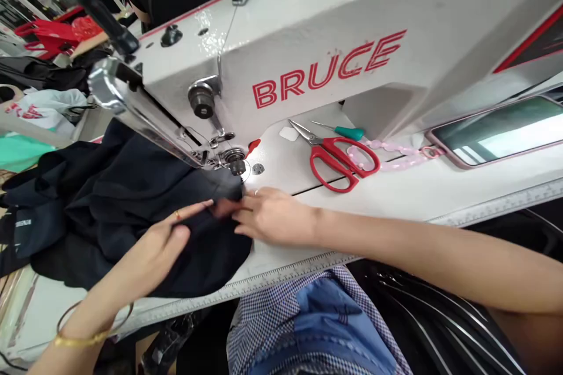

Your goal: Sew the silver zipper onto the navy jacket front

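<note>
A black garment [109, 211] lies bunched on the white sewing table, under the head of a white sewing machine [308, 41] marked BRUCE. My left hand [169, 240] pinches a fold of the black fabric between thumb and fingers, a ring on one finger. My right hand [268, 217] rests just right of it, fingers pressed on the fabric's edge below the presser foot [235, 164]. Both hands meet at the fabric edge in front of the needle.
Red-handled scissors [338, 161] and a teal-handled tool [347, 132] lie on the machine bed at right. A phone [497, 132] with a pink chain strap [396, 158] sits at the far right. A ruler strip [308, 266] runs along the table's front edge. Red baskets [48, 35] stand at the back left.
</note>
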